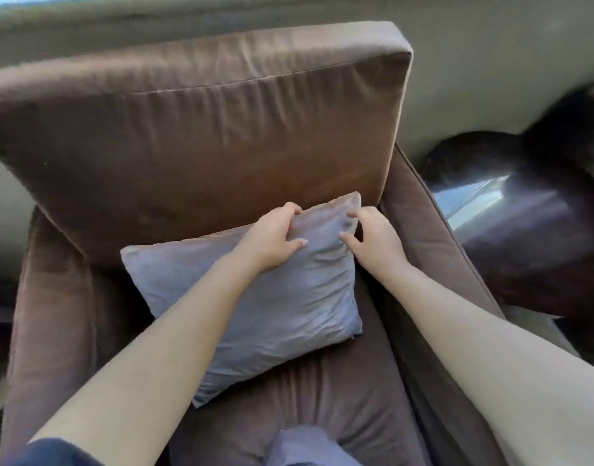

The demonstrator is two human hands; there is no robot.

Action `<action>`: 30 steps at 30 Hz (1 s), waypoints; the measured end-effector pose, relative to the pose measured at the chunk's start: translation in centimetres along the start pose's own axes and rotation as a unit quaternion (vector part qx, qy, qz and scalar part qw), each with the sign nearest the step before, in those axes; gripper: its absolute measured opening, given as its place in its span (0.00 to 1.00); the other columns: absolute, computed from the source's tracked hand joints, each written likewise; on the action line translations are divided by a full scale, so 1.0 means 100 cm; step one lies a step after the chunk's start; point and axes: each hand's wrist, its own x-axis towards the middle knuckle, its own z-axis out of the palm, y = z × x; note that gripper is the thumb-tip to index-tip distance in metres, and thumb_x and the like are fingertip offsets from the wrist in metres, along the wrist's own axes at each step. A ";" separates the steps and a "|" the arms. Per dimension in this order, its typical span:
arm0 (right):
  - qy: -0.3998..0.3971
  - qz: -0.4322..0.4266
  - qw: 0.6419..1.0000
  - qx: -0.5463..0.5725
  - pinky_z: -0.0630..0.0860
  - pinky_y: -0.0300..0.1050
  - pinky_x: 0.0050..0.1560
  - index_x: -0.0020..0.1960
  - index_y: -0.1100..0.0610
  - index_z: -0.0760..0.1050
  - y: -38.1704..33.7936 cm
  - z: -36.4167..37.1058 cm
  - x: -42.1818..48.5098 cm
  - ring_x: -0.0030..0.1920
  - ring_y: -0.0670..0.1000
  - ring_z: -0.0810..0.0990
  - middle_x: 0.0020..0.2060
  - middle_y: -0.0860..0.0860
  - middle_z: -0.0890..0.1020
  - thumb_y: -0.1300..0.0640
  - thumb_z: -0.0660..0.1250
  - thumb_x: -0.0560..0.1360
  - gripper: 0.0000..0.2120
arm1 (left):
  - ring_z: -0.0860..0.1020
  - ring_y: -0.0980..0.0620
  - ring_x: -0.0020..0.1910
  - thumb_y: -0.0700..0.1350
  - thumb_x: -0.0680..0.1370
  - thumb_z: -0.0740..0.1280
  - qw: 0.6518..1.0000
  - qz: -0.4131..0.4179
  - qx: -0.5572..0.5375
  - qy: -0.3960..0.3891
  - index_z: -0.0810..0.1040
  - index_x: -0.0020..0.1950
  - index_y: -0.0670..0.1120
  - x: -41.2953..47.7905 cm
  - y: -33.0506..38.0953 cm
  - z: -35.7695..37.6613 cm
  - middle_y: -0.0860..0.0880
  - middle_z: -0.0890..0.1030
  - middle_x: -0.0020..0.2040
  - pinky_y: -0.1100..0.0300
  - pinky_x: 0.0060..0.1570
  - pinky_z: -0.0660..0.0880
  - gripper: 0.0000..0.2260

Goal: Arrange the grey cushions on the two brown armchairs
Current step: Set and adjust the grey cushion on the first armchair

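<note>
The left hand (pixel 275 240) pinched the cushion (pixel 255 297) near its top corner; the right hand (pixel 373 240) was open beside it; best seated squarely against the armchair (pixel 188 129) back.

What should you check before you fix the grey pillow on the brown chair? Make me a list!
1. Left hand grips the grey cushion at its top edge: ok.
2. Right hand has a hold: not ok, its fingers look spread at the cushion's top right corner, not closed.
3. Cushion sits on the seat of the brown armchair: ok.
4. Cushion stands straight against the back pad: not ok, it is tilted, one corner higher.
5. Cushion is in the middle of the seat: not ok, it sits toward the right armrest.
6. Second armchair ready: cannot tell, it is not clearly in view.
</note>
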 end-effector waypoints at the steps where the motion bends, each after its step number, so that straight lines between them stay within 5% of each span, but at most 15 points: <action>1: 0.009 0.021 1.000 0.018 0.74 0.48 0.58 0.66 0.59 0.74 0.014 0.000 -0.008 0.61 0.53 0.76 0.61 0.53 0.77 0.52 0.70 0.76 0.21 | 0.76 0.48 0.56 0.48 0.76 0.72 1.000 0.013 0.019 -0.010 0.71 0.68 0.47 0.014 0.013 0.003 0.47 0.77 0.57 0.56 0.57 0.71 0.23; 7: 0.012 0.148 0.982 0.120 0.71 0.46 0.63 0.68 0.56 0.72 0.074 0.031 -0.049 0.65 0.52 0.75 0.63 0.52 0.77 0.51 0.71 0.76 0.23 | 0.75 0.45 0.65 0.50 0.76 0.71 0.994 0.023 0.084 -0.071 0.69 0.72 0.46 0.083 0.066 0.023 0.45 0.78 0.66 0.57 0.60 0.70 0.26; 11: -0.035 0.222 0.954 0.197 0.71 0.45 0.64 0.69 0.56 0.71 0.101 0.069 -0.071 0.65 0.51 0.75 0.64 0.53 0.77 0.52 0.72 0.74 0.26 | 0.78 0.45 0.61 0.50 0.75 0.73 0.992 0.000 0.104 -0.074 0.70 0.73 0.46 0.111 0.076 0.035 0.44 0.80 0.62 0.57 0.56 0.72 0.28; 14: -0.048 0.293 0.917 0.265 0.73 0.47 0.63 0.70 0.59 0.70 0.121 0.094 -0.086 0.63 0.53 0.77 0.63 0.56 0.77 0.54 0.73 0.75 0.27 | 0.77 0.43 0.59 0.54 0.75 0.72 0.986 -0.006 0.150 -0.076 0.77 0.64 0.43 0.125 0.076 0.041 0.42 0.81 0.57 0.57 0.52 0.70 0.22; 19: -0.102 0.386 0.877 0.268 0.71 0.44 0.60 0.70 0.62 0.69 0.158 0.126 -0.110 0.62 0.57 0.78 0.62 0.60 0.78 0.58 0.71 0.76 0.24 | 0.70 0.38 0.61 0.59 0.74 0.71 0.979 -0.038 0.188 -0.067 0.79 0.55 0.49 0.127 0.067 0.061 0.46 0.65 0.52 0.48 0.64 0.68 0.17; 26: -0.164 0.380 0.883 0.223 0.69 0.40 0.50 0.66 0.60 0.74 0.180 0.159 -0.123 0.50 0.51 0.75 0.54 0.57 0.79 0.58 0.71 0.76 0.19 | 0.69 0.40 0.61 0.59 0.76 0.68 0.989 -0.054 0.135 -0.023 0.73 0.42 0.51 0.139 0.055 0.069 0.47 0.65 0.53 0.48 0.61 0.64 0.13; 30: -0.156 0.352 0.902 0.195 0.74 0.47 0.45 0.50 0.58 0.77 0.180 0.165 -0.107 0.44 0.55 0.79 0.43 0.56 0.81 0.56 0.70 0.76 0.07 | 0.72 0.45 0.55 0.55 0.76 0.69 0.996 -0.044 0.076 -0.023 0.74 0.39 0.50 0.145 0.053 0.064 0.46 0.68 0.51 0.52 0.59 0.69 0.11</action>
